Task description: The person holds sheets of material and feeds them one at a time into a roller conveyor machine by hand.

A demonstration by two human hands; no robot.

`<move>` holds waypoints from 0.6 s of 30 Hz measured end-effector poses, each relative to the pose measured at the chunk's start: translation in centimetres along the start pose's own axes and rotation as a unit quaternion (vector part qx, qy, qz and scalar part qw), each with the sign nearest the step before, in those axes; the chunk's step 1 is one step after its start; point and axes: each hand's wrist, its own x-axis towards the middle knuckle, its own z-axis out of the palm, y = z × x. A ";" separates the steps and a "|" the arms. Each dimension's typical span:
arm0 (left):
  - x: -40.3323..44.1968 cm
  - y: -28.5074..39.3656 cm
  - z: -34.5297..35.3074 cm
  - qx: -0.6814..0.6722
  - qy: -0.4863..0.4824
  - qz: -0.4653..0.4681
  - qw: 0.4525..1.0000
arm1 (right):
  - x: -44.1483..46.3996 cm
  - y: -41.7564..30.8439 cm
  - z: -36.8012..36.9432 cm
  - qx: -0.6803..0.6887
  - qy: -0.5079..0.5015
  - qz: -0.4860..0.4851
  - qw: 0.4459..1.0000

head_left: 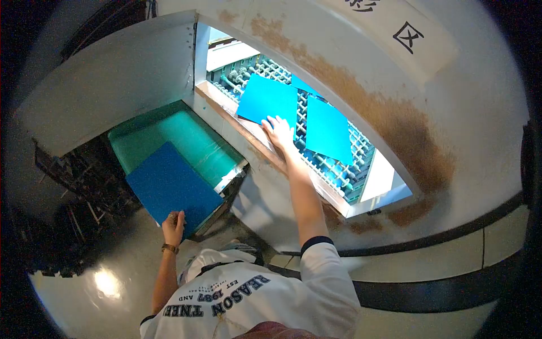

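Note:
My left hand pinches the near edge of a dark blue panel, which is tilted over a green tray. Through the machine opening, my right hand rests with its fingers spread on the near edge of a bright blue panel. That panel lies on a bed of rollers. Beside it on the rollers, to the right, lies another blue panel. Part of a further blue sheet shows behind them.
The opening has a worn wooden sill along its near side and a large pale cover with brown stains above it. A dark rack stands at the left. Pale floor shows at the lower left.

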 end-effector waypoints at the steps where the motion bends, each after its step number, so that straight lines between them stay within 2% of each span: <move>1: 0.1 -0.3 0.1 0.006 0.000 0.006 1.000 | 0.1 0.0 0.0 0.002 -0.004 0.003 1.000; 3: 0.2 -0.4 0.1 0.004 -0.005 0.003 1.000 | -0.1 0.1 0.2 0.004 -0.007 0.009 1.000; 5: 0.0 0.0 -0.1 0.003 -0.007 0.001 1.000 | -0.4 -0.5 0.2 -0.068 0.143 -0.014 0.987; 6: -0.1 0.6 -0.2 0.006 -0.016 -0.003 1.000 | -0.5 -1.2 0.0 -0.065 0.145 -0.015 0.987; 7: 0.2 1.1 -0.4 0.007 -0.023 -0.005 1.000 | -0.5 -2.0 -0.3 0.067 0.158 -0.086 0.981; 8: 0.7 1.1 -0.4 0.006 -0.016 -0.001 1.000 | -0.6 -3.7 -1.5 0.196 0.166 -0.158 0.953; 9: 1.1 1.0 -0.3 -0.028 -0.058 -0.030 0.998 | -2.8 -8.8 -5.4 0.346 0.000 -0.104 0.932; 10: 1.2 0.7 -0.5 -0.057 -0.102 -0.060 0.991 | -4.9 -12.2 -7.2 0.504 -0.185 -0.159 0.828; 11: 1.5 1.2 -0.1 -0.050 -0.104 -0.061 0.991 | -7.4 -15.3 -9.0 0.508 -0.309 -0.218 0.774; 12: 2.0 2.6 0.9 -0.147 -0.091 0.044 0.984 | -10.6 -19.1 -12.4 0.542 -0.423 -0.352 0.635; 13: 2.6 4.1 2.1 -0.243 -0.080 0.147 0.956 | -13.8 -22.1 -14.7 0.493 -0.510 -0.412 0.572; 14: 3.4 6.9 2.3 -0.091 -0.186 0.140 0.968 | -17.0 -24.6 -15.4 0.543 -0.534 -0.501 0.411; 15: 4.2 10.6 2.4 0.060 -0.289 0.134 0.946 | -20.1 -26.8 -16.0 0.600 -0.582 -0.517 0.186; 16: 4.2 14.0 3.2 0.061 -0.305 0.136 0.941 | -22.6 -30.0 -15.0 0.466 -0.522 -0.692 0.178; 18: 3.8 19.3 5.2 0.001 -0.311 0.251 0.917 | -22.6 -29.3 -14.5 0.482 -0.507 -0.684 0.209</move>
